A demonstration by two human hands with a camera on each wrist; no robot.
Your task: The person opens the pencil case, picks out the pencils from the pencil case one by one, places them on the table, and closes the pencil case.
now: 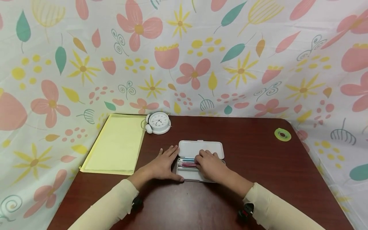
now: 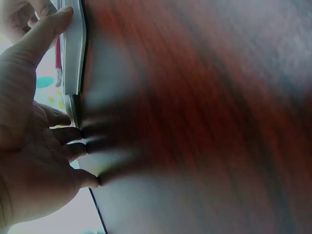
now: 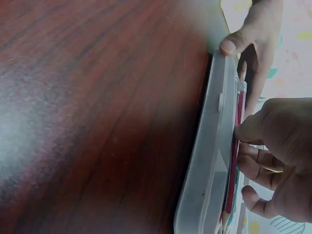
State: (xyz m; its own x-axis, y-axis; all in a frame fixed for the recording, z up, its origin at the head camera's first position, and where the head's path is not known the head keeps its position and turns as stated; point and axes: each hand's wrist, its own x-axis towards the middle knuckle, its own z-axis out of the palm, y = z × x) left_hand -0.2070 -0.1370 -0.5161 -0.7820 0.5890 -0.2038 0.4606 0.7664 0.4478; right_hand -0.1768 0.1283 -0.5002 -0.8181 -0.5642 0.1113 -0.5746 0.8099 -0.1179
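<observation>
Right grip (image 1: 212, 166): pinching pencils (image 1: 187, 164), hiding their right ends, in open case (image 1: 190, 174) on worktop (image 1: 247, 137). Left grip (image 1: 164, 164): fingers extended, thumb at case's near corner. Lid (image 1: 195, 147) behind pencils. Clock (image 1: 159, 122), yellow folder (image 1: 118, 143) left; green tape (image 1: 277, 134) far right.

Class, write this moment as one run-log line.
left hand: thumb on near edge of pencil case | right hand: fingers on pencils | lid: open | clock: beside yellow folder
</observation>
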